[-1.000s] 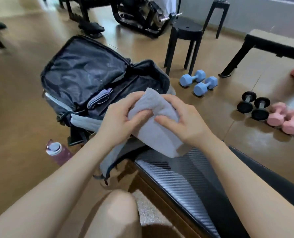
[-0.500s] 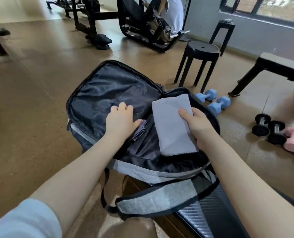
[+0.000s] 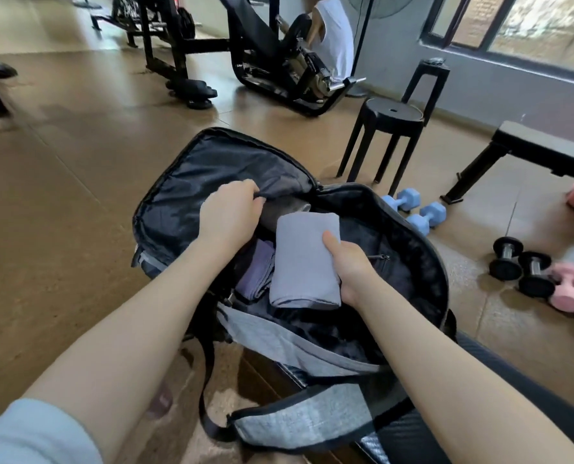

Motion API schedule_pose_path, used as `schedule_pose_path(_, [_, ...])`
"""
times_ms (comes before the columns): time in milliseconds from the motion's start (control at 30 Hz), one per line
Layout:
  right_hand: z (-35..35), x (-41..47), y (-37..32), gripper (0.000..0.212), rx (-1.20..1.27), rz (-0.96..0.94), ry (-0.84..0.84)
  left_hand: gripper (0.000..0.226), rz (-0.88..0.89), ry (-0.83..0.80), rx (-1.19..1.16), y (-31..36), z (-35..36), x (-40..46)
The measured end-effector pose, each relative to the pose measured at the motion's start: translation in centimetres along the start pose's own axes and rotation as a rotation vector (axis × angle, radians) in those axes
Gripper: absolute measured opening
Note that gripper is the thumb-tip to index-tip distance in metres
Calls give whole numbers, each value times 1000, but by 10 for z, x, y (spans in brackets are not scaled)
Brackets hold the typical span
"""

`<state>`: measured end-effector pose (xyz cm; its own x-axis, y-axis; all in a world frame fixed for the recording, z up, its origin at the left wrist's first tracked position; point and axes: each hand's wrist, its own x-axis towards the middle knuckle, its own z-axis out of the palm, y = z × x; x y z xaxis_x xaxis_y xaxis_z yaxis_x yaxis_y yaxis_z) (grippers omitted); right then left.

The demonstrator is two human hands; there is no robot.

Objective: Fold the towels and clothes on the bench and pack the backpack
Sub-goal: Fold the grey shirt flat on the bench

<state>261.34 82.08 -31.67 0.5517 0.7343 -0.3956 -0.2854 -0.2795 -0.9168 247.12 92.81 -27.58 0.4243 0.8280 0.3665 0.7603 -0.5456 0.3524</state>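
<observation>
Right hand (image 3: pixel 351 266) pinches the soft, light folded towel (image 3: pixel 304 259) by its edge; left hand (image 3: pixel 230 217) grips the backpack (image 3: pixel 279 333) lining

A dark bench (image 3: pixel 480 440) with a woven-pattern surface is seen at the lower right. The open grey backpack (image 3: pixel 279 343) is rested on its near end, overhanging the brown floor (image 3: pixel 61 229).

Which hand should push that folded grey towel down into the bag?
Probably the right hand: it grips the folded grey towel over the open backpack; the left hand holds the lining back.
</observation>
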Motion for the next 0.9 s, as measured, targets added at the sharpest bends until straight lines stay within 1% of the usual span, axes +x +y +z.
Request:
schedule_pose_path(100, [31,18,-18,40,120,2,-66,27,26,46,-66,-4,-18,9])
schedule_pose_path(167, [57,29,-26,52,40,17,-102,26,33,59,-82,-3,-21,8])
schedule_pose_path(233, [74,31,-22,69,-250,20,-118,26,31,62,-96,-4,-18,3])
schedule_pose_path(267, [76,32,-17,75,-448,-46,-89,26,24,54,-102,-5,-16,1])
schedule_pose_path(300, [72,30,-13,77,-601,-163,-34,27,16,47,-109,-7,-13,-2])
schedule_pose_path(367, [56,21,-3,72,-676,-385,40,27,9,49,-124,-10,-10,-5])
schedule_pose_path(400, [48,15,3,70,-689,-466,20,27,9,51,-128,-11,-9,-7])
schedule_pose_path(433, [41,10,10,70,-727,-513,-44,28,11,49,-129,-11,-8,-8])
schedule_pose_path(533, [37,-5,22,72,-872,-544,-267,28,12,38,-130,-11,-7,-10])
schedule_pose_path(600, [47,-8,21,70,-961,-598,-330,27,18,38,-129,-12,-6,-11])
schedule_pose_path(633, [53,-7,20,73,-1018,-614,-341,27,22,41,-128,-12,-5,-11])
schedule_pose_path(700, [63,-6,18,76,-1111,-588,-332,28,23,50,-117,-14,-5,-13])
schedule_pose_path(800, [57,-15,8,67,-1045,-550,-334,27,5,31,-142,-18,1,-18])
schedule_pose_path(867, [35,-30,4,57,-1010,-573,-273,27,12,-75,-128,-17,10,-23])
schedule_pose_path(900, [20,-39,4,53,-1004,-569,-250,29,40,-149,-75,-14,14,-26])
